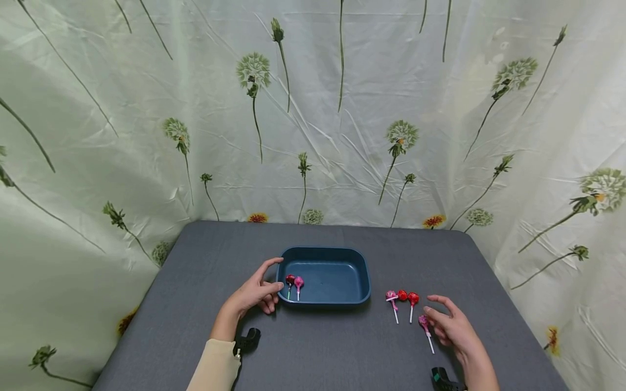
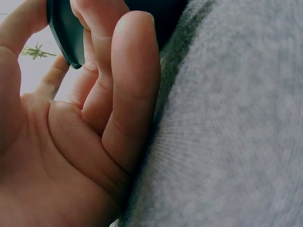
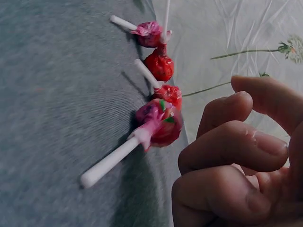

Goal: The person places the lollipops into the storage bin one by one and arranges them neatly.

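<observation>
My left hand (image 1: 254, 293) holds the left side of a blue tray (image 1: 364, 277), thumb and index fingertip at its rim, the other fingers bent low beside it. Inside, at the left end, a dark red lollipop (image 1: 290, 279) lies beside a pink lollipop (image 1: 299, 282). My right hand (image 1: 454, 327) hovers next to a pink-purple lollipop (image 3: 158, 124), thumb and index finger apart, the other fingers loosely bent, gripping nothing. Beyond that one, a red lollipop (image 1: 413, 298), a second red lollipop (image 1: 402, 295) and another pink lollipop (image 1: 391, 295) lie in a row.
A grey cloth-covered table (image 1: 323, 353) bears everything. The white stick of the middle red lollipop crosses over the pink one beside it. Behind the table and along both sides hangs a pale curtain (image 1: 323, 125) printed with dandelions.
</observation>
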Tool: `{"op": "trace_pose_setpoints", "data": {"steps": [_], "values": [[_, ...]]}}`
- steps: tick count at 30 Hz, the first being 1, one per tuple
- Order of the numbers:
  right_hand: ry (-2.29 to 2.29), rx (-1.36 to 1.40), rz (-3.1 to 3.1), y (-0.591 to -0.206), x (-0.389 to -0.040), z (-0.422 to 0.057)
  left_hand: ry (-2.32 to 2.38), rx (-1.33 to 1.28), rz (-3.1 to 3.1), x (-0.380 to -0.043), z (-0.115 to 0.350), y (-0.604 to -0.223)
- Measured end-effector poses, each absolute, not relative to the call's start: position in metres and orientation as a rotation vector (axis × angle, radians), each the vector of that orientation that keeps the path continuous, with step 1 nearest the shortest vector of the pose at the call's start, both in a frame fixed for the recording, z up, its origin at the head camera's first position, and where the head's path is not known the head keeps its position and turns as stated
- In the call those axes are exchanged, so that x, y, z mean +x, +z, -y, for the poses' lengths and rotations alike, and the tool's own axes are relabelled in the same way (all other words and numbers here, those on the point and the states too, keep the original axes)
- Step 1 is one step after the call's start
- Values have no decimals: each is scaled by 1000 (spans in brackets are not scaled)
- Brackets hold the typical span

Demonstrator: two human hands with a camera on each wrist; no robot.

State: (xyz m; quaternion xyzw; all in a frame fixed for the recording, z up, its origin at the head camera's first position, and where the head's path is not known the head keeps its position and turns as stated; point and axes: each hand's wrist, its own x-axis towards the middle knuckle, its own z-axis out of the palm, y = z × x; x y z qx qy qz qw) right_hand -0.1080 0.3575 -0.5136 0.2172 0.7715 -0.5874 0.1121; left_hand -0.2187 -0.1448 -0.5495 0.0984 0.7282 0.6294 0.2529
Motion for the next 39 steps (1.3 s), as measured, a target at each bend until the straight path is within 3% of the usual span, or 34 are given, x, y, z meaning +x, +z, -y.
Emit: {"op": "trace_pose_setpoints", "data": {"steps": [16, 39], "values": [[-1688, 684, -2269, -532, -99, -353, 1707, 273, -1991, -219, 144, -549], [-1545, 805, -2332, -530, -108, -348, 1707, 263, -1989, -219, 145, -550]]}}
